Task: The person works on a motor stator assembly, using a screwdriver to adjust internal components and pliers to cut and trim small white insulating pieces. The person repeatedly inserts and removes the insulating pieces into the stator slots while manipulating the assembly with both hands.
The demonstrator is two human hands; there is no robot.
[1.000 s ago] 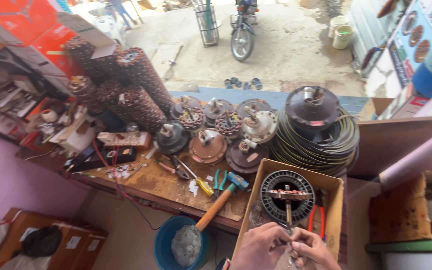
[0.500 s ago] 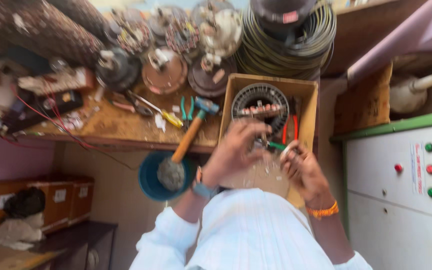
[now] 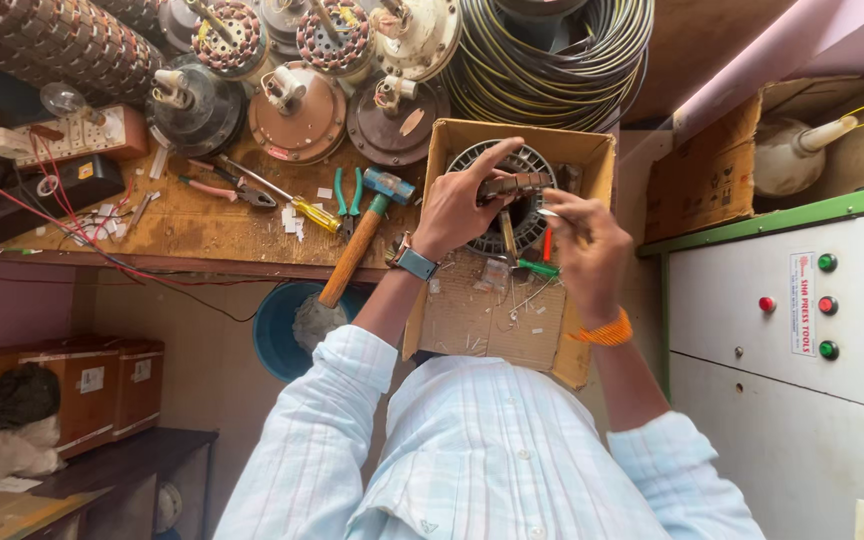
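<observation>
Head view: left hand [image 3: 464,212] clamps a small brown wound coil piece [image 3: 515,185] over the round fan stator [image 3: 505,200] in the cardboard box [image 3: 592,150]; right hand [image 3: 584,245] pinches a thin metal tool [image 3: 552,214]. Stator likely heavy, rigid (windings fragile); hold its outer rim.

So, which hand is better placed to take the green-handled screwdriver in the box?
Probably the right hand: the green-handled screwdriver lies just beside it in the cardboard box, though its fingers pinch a thin metal tool. The left hand rests on the round stator.
</observation>
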